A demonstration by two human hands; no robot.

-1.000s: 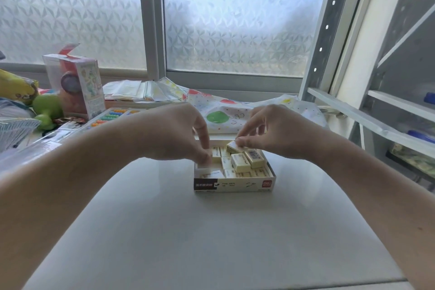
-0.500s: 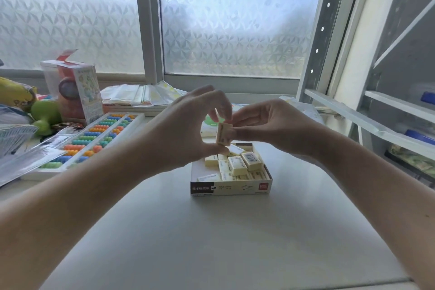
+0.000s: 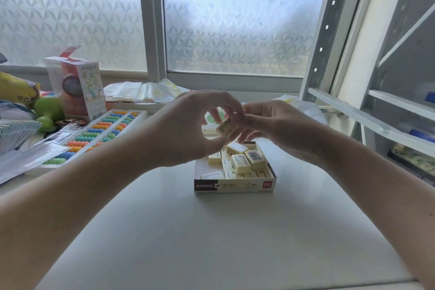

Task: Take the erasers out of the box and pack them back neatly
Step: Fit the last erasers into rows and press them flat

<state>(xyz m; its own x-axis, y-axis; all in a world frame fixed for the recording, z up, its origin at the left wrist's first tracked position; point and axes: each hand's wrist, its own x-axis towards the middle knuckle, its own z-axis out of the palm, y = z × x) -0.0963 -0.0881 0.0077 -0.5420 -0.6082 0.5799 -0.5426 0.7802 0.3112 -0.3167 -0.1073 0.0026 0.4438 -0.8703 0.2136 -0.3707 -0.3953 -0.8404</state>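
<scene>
An open shallow cardboard box [image 3: 235,186] sits on the white table, with several cream wrapped erasers [image 3: 240,163] lying jumbled inside it. Above the box's far edge, one cream eraser [image 3: 224,127] is held tilted in the air. My left hand [image 3: 188,129] pinches it with curled fingers and thumb. My right hand [image 3: 275,125] meets it from the right, its fingertips on the eraser's right end. The far part of the box is hidden behind both hands.
A colourful abacus [image 3: 94,136] lies left of the box. Behind it stand a toy carton [image 3: 80,87], a green toy [image 3: 47,110] and folded papers [image 3: 141,92] along the windowsill. A metal shelf rack [image 3: 376,110] rises on the right. The white table [image 3: 211,242] stretches toward me.
Both hands rose from the box with one eraser taken out of it. Since half a second ago the eraser has tilted from upright to slanted between the fingers.
</scene>
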